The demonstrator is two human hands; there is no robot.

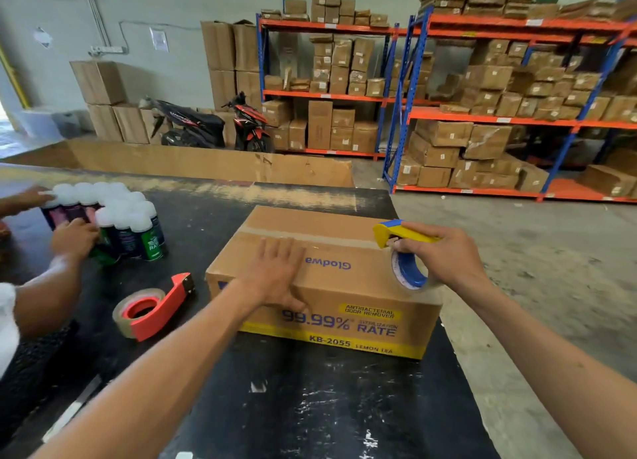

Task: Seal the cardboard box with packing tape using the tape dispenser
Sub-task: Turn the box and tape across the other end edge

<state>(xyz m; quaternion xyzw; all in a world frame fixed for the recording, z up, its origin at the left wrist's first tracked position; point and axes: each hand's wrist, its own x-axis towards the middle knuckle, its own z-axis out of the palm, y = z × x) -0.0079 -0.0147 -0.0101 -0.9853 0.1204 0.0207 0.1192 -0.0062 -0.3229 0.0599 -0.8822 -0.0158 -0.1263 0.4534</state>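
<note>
A closed cardboard box (331, 227) with purple and yellow print lies on the black table (310, 407). A strip of clear tape runs along its top seam. My left hand (279, 272) presses flat on the box top, fingers spread. My right hand (444, 255) grips a yellow and blue tape dispenser (396, 234) at the box's right end, its nose touching the seam. The clear tape roll (410, 272) with a blue core hangs below my fingers.
A red tape dispenser (155, 307) with brown tape lies on the table left of the box. Farther left, another person's hands (72, 238) handle several white-capped spray cans (127, 224). Shelving racks (517, 114) of boxes and a parked scooter (213, 124) stand beyond.
</note>
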